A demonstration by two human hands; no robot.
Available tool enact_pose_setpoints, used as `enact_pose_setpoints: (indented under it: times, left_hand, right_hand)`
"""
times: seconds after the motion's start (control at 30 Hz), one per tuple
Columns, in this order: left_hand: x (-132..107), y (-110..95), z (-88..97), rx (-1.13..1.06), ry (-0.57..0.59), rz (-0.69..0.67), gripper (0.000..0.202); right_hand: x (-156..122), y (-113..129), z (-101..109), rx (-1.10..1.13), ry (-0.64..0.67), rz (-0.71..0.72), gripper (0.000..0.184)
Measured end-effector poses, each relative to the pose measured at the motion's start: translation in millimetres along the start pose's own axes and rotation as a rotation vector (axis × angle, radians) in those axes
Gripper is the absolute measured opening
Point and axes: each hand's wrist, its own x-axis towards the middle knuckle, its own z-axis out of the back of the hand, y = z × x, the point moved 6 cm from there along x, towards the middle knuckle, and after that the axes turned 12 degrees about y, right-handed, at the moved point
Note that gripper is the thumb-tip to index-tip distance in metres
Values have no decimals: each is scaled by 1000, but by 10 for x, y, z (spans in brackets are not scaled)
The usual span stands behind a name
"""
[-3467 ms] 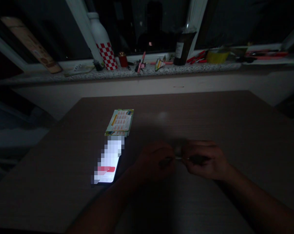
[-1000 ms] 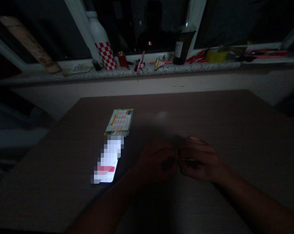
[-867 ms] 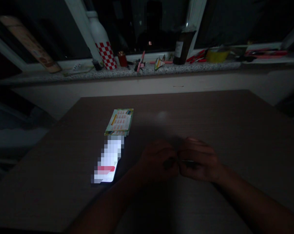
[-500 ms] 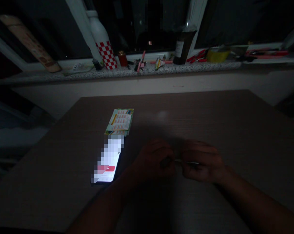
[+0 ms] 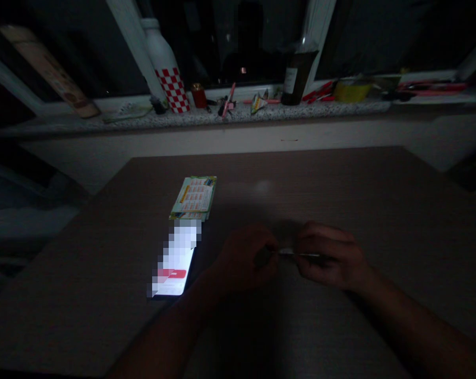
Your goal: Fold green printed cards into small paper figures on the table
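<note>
Both hands busy: left hand (image 5: 247, 258) and right hand (image 5: 332, 255) each pinch the same thin piece (image 5: 287, 252), one grip on either side, short stretch of it showing in the gap between them. Step in hand, as I judge it: two-handed fingertip work on that piece; next move probably calls for small, even pressure, both grips level. Piece looks flat, slim, pale along its edge, maybe card, too dark to be sure. Left of the grip, on the wood-grain tabletop (image 5: 340, 179): glossy lit phone (image 5: 178, 285), and farther out, stacked printed cards (image 5: 196, 195), rectangular, thin. Well beyond the grip, speckled stone sill (image 5: 206, 118) carrying a smooth white bottle (image 5: 159, 50), red-checked below.
</note>
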Motion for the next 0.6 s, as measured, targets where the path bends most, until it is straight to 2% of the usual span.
enact_pose_setpoints:
  times: [0.17,0.33,0.47,0.6]
  left_hand:
    - [-26,-20,8,63,-78,22,7]
    - [-36,-2,31,108,-156,51,7]
    - [-27,24,-7,115,-118,86,15]
    - [-13,25,-59,149,-57,90,23]
  right_hand:
    - [-22,-57,20,-57,-12,-53,16]
    - [-57,-182,16,31,-68,-334,14]
    - [-124,-308,-88,213,-85,-518,14]
    - [-142,-360,-188,395,-66,-565,17]
